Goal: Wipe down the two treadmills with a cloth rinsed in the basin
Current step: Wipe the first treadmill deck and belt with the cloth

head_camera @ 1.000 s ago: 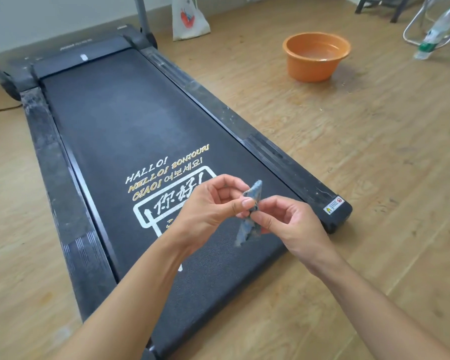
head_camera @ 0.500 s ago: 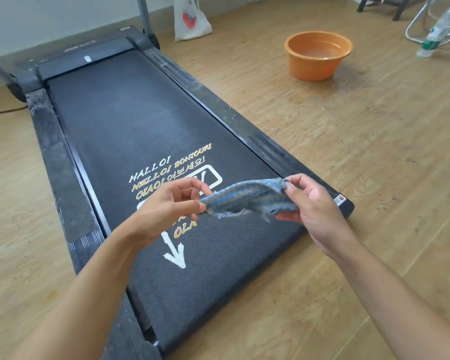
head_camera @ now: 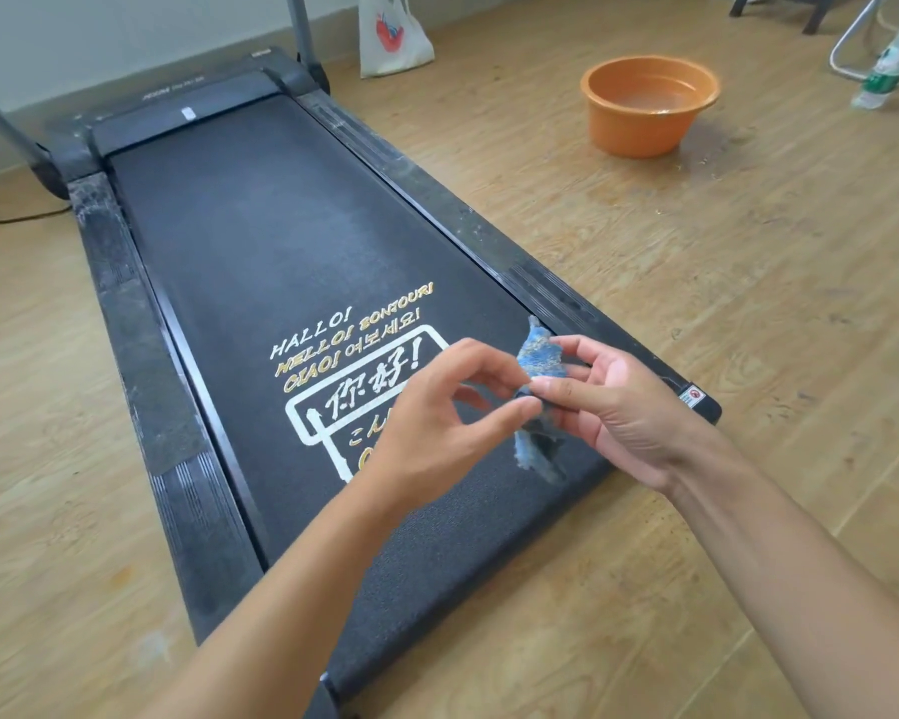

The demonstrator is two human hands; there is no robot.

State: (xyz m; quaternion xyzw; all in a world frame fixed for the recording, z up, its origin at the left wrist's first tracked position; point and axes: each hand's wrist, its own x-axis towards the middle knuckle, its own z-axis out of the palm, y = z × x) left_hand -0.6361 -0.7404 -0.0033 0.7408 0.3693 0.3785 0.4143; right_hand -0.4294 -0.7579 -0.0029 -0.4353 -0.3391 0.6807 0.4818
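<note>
- Two hands met above the near right corner of the treadmill [head_camera: 281, 241]. The left hand [head_camera: 437, 422] pinched the cloth [head_camera: 538, 352] between thumb and forefinger, and the right hand [head_camera: 629, 412] gripped it from the other side.
- The cloth was bunched between them, its long axis roughly upright.
- The belt lay directly below, equally near both hands.
- The dusty right rail [head_camera: 452, 205] ran just past the right hand.
- The basin [head_camera: 644, 132] stood well apart on the floor beyond that rail, with nothing between.
- A bag [head_camera: 393, 41] and a bottle [head_camera: 891, 64] stood farther off.
</note>
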